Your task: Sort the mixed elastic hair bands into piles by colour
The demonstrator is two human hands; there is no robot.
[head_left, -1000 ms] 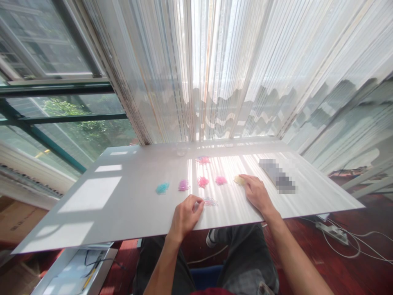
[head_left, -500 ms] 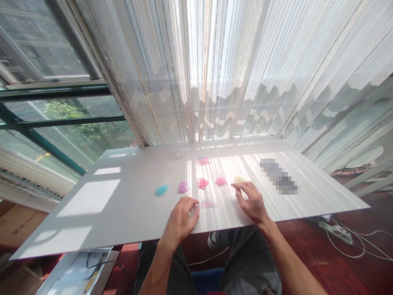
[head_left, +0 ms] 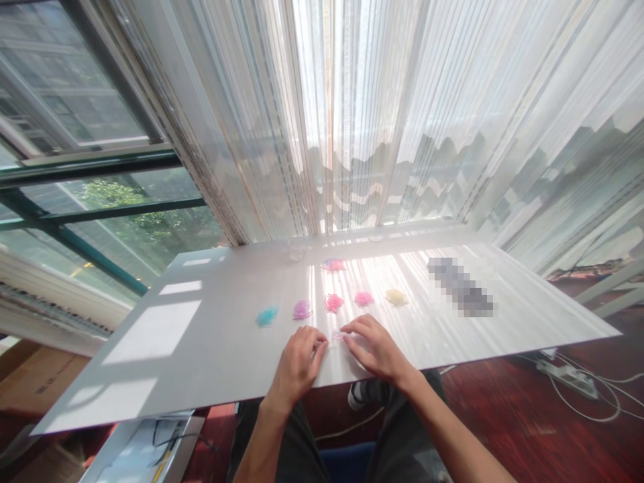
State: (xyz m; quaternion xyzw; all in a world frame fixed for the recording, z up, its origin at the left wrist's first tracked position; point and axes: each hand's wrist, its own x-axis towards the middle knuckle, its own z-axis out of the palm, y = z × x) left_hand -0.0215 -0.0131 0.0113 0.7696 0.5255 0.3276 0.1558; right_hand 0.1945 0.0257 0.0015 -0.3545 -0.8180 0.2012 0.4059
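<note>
My left hand (head_left: 298,361) rests near the table's front edge, its thumb and fingertips closed together. Whatever they may hold is too small to make out. My right hand (head_left: 376,349) reaches in from the right, thumb and forefinger slightly apart over a small mixed pile of thin coloured loops (head_left: 337,335), which it partly covers. Beyond the hands lies a row of small heaps of similar thin loops: a teal heap (head_left: 266,316), a purple heap (head_left: 302,309), a red-pink heap (head_left: 333,303), a pink heap (head_left: 363,298) and a yellow heap (head_left: 396,297).
A larger mixed pink and blue heap (head_left: 333,265) lies farther back on the white table (head_left: 216,349). A clear round object (head_left: 296,251) stands near the back edge. A pixelated dark item (head_left: 461,287) lies at the right. Sheer curtains (head_left: 352,134) hang behind.
My right hand has moved left and nearer, from the yellow heap to the mixed pile beside my left hand. The yellow heap is now uncovered. My left hand has barely moved.
</note>
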